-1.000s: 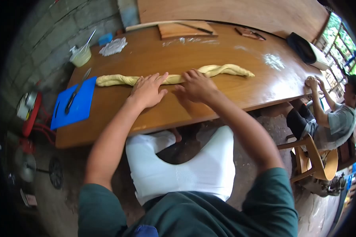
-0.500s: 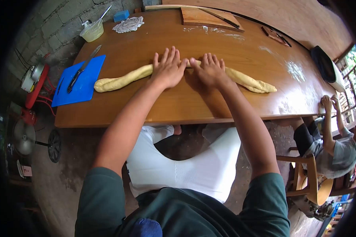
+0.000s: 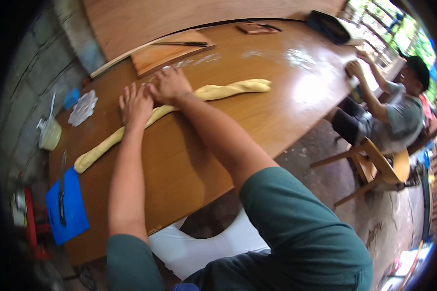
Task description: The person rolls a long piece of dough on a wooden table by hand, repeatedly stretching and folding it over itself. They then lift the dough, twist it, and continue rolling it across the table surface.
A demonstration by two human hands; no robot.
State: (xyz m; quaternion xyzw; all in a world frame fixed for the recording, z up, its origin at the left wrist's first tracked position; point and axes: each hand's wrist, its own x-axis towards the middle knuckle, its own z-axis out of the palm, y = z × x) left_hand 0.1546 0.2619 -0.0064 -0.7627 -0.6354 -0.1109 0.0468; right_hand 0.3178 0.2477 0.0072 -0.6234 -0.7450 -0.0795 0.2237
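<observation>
Lying palm-down over a long rope of pale yellow dough (image 3: 228,90), both hands work close together near the middle of its length. Left hand (image 3: 136,107): flattened, fingers apart and stretched forward past the dough. Right hand (image 3: 172,87): just beside it, palm down, fingers extended and slightly blurred; cannot tell if the two thumbs touch.

Dough runs slantwise across a smooth, glossy brown wooden table (image 3: 277,111). Surface soft and satiny; left end blunt and rounded, with a fold. Right stretch thicker, ridged with a spiral twist, ending in a lumpy tip.

By the left end: a thin, flat blue plastic mat (image 3: 76,208) at the table's edge, a dark-handled knife (image 3: 61,199) lying on it. Further up that side: a translucent tub (image 3: 51,136) with pale yellowish contents and a utensil standing in it, a crumpled white cloth (image 3: 83,108) in loose folds, and a blue sponge (image 3: 71,98), blocky.

Beyond the hands: a rectangular wooden board (image 3: 153,57), warm-grained, with a dark-handled tool (image 3: 194,43) across it. White powdery smears along its near side; a larger dusting of white powder (image 3: 300,58) near the far right.

Past that, a black-lined box (image 3: 329,26). At the right, another person (image 3: 405,106) in grey sits on a pale wooden chair (image 3: 374,160).
</observation>
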